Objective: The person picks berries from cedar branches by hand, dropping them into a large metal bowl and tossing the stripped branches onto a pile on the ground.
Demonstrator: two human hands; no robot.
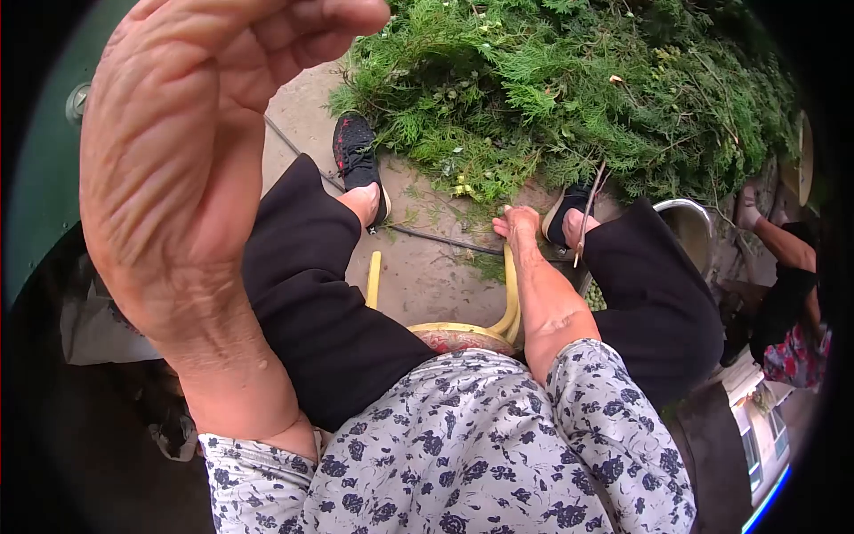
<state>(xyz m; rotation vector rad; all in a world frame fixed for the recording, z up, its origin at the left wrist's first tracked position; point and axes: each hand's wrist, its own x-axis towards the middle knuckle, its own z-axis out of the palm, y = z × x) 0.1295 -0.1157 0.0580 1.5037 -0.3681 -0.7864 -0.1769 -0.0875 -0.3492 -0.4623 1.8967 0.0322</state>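
My left hand (pixel 169 160) is raised close to the camera, palm facing right and fingers loosely bent. Its upper part is cut off by the top edge of the view, and the visible palm is bare. Low between my knees, my right hand (pixel 519 222) reaches forward with its fingers pointing left and nothing visible in them. Just below it is the yellow leg (pixel 511 280) of a small chair or stool. A heap of cut green conifer branches (pixel 551 89) lies in front of my feet, its near edge close beyond my right hand.
A bare twig (pixel 589 214) sticks out beside my right knee. Near it stands a metal basin (pixel 709 233), with small green pieces (pixel 594 294) visible below. A dark cable (pixel 436 237) crosses the ground. Another person (pixel 787 294) is at the far right.
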